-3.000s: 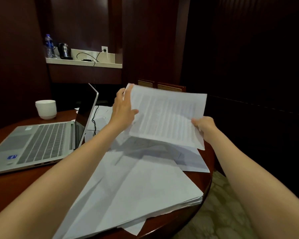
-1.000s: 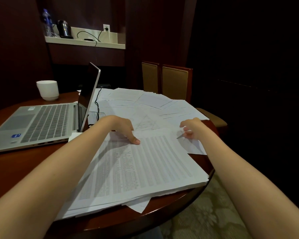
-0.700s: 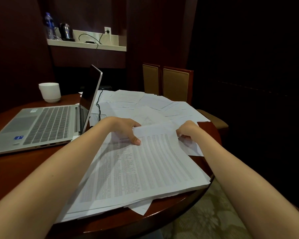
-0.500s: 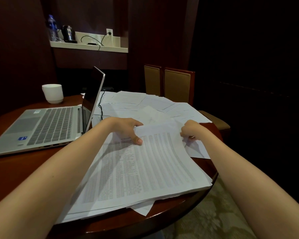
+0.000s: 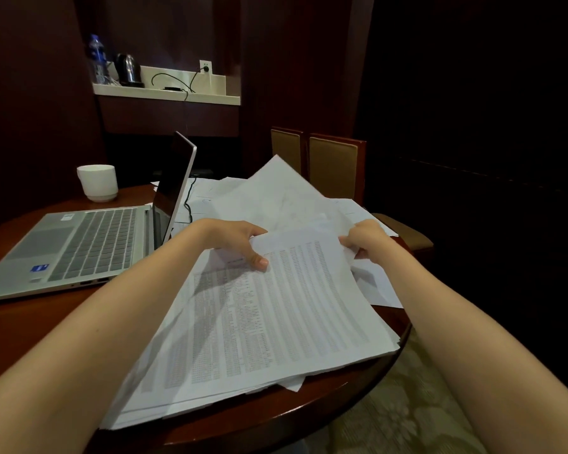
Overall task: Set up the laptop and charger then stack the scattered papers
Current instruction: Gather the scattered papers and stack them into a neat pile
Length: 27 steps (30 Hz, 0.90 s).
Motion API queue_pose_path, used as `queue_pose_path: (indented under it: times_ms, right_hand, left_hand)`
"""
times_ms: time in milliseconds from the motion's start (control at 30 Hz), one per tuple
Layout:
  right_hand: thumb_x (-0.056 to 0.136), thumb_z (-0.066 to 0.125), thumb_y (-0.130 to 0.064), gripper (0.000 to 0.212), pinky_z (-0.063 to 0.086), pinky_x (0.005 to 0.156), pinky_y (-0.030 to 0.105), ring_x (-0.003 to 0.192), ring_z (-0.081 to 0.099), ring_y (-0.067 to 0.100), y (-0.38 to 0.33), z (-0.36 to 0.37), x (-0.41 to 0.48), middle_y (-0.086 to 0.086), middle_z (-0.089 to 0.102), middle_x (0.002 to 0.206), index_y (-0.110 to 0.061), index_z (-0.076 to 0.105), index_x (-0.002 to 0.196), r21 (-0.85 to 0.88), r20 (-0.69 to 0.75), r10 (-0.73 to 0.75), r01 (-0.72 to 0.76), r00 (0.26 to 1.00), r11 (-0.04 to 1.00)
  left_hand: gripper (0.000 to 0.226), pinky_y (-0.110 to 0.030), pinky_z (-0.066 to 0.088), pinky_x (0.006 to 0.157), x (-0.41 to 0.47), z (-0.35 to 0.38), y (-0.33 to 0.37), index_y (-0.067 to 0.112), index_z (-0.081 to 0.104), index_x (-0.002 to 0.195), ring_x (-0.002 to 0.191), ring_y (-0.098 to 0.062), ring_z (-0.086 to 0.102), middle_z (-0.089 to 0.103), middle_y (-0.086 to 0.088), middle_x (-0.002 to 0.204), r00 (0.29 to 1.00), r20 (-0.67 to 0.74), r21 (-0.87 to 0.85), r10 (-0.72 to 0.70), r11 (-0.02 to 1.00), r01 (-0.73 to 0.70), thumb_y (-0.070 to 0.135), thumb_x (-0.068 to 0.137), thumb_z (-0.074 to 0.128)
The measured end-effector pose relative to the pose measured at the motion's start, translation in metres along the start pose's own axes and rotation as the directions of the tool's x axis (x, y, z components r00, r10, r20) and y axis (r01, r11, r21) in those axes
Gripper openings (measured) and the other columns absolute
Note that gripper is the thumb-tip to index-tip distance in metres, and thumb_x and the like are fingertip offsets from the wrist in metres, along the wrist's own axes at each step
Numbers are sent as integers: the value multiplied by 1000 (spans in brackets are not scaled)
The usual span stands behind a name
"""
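Noted laptop (image 5: 89,247) open on table (image 5: 30,326), cable (image 5: 187,204) behind lid. Found stack of papers (image 5: 269,322) at near edge. Observed left hand (image 5: 233,239) gripping its far edge, thumb on top; right hand (image 5: 364,239) pinching far corner. Recorded far edge lifted higher than half a second ago, loose sheet (image 5: 276,188) tipped up behind. Judged stacking under way, scattered sheets (image 5: 204,191) outstanding.

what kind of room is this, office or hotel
Likely a hotel room: a wall shelf holds an electric kettle and water bottle, and padded chairs stand by a round wooden table.
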State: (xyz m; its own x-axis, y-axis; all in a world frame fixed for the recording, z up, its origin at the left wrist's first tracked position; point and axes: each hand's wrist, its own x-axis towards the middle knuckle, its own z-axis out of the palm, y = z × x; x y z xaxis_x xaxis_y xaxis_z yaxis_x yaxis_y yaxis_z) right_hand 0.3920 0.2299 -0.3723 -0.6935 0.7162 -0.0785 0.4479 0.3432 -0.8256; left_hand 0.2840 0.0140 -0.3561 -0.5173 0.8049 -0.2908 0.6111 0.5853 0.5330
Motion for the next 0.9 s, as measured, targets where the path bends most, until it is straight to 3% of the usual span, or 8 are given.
queue_pose_path:
  times_ms: [133,267,400,533,633,733,833,900]
  right_hand:
    - [87,60,-6,28,51,69,33,100,60,32,-4,-18,5,18,60,112,1,57,115,191,-202,2,37,979,981]
    - [87,52,1,28,49,70,30,97,62,29,-8,-44,4,17,62,116,0,63,113,395,-382,71,93,921,914]
    - [89,49,3,32,44,69,21,101,61,25,-12,-60,-2,12,61,119,-3,61,118,583,-477,153,181,865,792]
    - [89,48,4,34,45,49,20,90,60,22,-16,-66,-4,10,63,117,-6,61,119,719,-486,225,239,845,653]
    - [89,47,5,35,51,66,26,96,62,24,-17,-64,-2,10,64,116,-6,62,118,765,-485,260,261,835,588]
    - [88,47,4,34,53,76,28,96,63,24,-20,-64,-2,9,65,114,-5,62,117,784,-490,270,283,829,553]
    - [88,49,5,33,54,75,29,84,60,22,-27,-68,0,10,65,111,-5,63,116,818,-464,272,290,843,496]
    - [87,50,5,33,56,76,33,81,60,22,-35,-73,1,10,66,109,-5,64,115,828,-458,267,298,848,475]
  left_hand:
    - [24,-15,40,82,2,-1,1,32,58,96,83,6,60,66,16,90,999,29,9,15,1000,-15,25,79,73]
    - [36,-18,37,87,5,4,2,29,56,109,90,0,58,63,17,96,1000,18,44,-3,999,2,28,78,73]
    - [33,-8,45,63,6,5,3,23,57,109,82,-1,58,62,11,95,997,3,66,-82,994,81,34,81,69]
    - [48,-27,48,87,9,8,9,21,48,128,103,-16,52,50,2,116,983,-82,-8,-164,986,164,44,87,57]
    - [74,-37,39,101,18,10,14,14,18,147,123,-24,48,40,-7,141,953,-211,-128,-215,973,191,51,89,49]
    - [88,-40,36,104,29,12,19,4,3,148,130,-27,42,35,-14,146,916,-291,-355,-277,920,165,52,89,48]
    - [86,-38,37,101,42,17,22,2,8,145,129,-27,42,38,-14,143,905,-302,-516,-300,850,110,53,88,49]
    - [86,-35,42,93,49,20,27,1,11,144,115,-23,50,48,-10,127,901,-311,-589,-303,805,67,53,88,50]
